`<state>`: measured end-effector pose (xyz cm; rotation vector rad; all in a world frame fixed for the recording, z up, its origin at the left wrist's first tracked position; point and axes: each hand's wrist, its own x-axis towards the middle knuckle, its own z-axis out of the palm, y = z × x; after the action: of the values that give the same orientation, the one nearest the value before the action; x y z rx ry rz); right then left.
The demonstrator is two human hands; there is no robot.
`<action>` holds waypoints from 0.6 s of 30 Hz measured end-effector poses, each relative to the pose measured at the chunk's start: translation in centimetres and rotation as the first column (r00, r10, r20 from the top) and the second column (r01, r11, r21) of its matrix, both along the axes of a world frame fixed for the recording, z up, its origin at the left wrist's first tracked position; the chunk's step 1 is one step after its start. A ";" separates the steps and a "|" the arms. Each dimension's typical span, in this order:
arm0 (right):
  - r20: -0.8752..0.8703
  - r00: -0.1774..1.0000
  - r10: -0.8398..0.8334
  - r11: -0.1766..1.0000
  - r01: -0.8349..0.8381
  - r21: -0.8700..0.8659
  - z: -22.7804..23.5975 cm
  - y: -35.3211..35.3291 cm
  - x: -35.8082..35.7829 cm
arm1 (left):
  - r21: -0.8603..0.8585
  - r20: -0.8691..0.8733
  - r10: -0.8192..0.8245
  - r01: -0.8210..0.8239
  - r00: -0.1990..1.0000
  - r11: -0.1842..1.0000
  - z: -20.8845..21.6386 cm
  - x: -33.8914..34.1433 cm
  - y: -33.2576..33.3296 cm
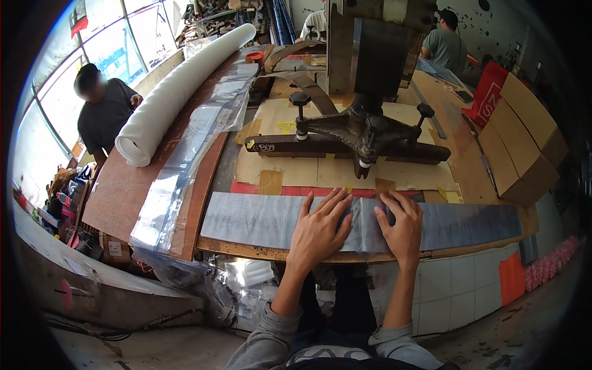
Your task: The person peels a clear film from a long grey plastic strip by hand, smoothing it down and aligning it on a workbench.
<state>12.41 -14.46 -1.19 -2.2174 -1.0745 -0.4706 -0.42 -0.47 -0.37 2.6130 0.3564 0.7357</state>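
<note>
A long strip of bluish-grey, see-through plastic sheet [259,223] lies along the table's front edge, with a crease or seam near its middle. My left hand [320,228] rests flat on it, fingers stretched toward the machine and thumb out. Just to the right of the crease, my right hand [401,227] also lies on the plastic, its fingers slightly bent and apart. Neither hand grips anything. Just beyond my fingertips is a dark metal press head [365,132], with a long bar [277,145] under it over a pale taped board [271,161].
At the left, a thick white roll [179,98] lies beside layered clear plastic film [179,160]. Cardboard boxes [518,142] and a red bag [490,95] stand at the right. One person [108,114] is at the left; another person [447,46] is at the back right.
</note>
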 end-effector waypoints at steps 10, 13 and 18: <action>0.015 1.000 0.027 0.999 -0.027 0.046 -0.6 0.3 0.2 | 0.016 0.020 0.015 -0.015 1.000 1.000 -0.4 -0.1 0.2; 0.010 1.000 0.022 0.999 -0.023 0.046 -0.5 0.0 0.3 | 0.022 0.034 0.005 -0.006 0.999 1.000 -0.5 0.0 0.1; 0.009 0.999 0.032 0.999 -0.032 0.034 -0.4 -0.1 0.2 | 0.033 0.036 0.007 -0.008 0.999 0.999 -0.6 0.1 0.0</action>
<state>12.64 -14.56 -1.56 -2.1673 -1.0970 -0.4807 -0.36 -0.49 -0.93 2.6268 0.3462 0.7963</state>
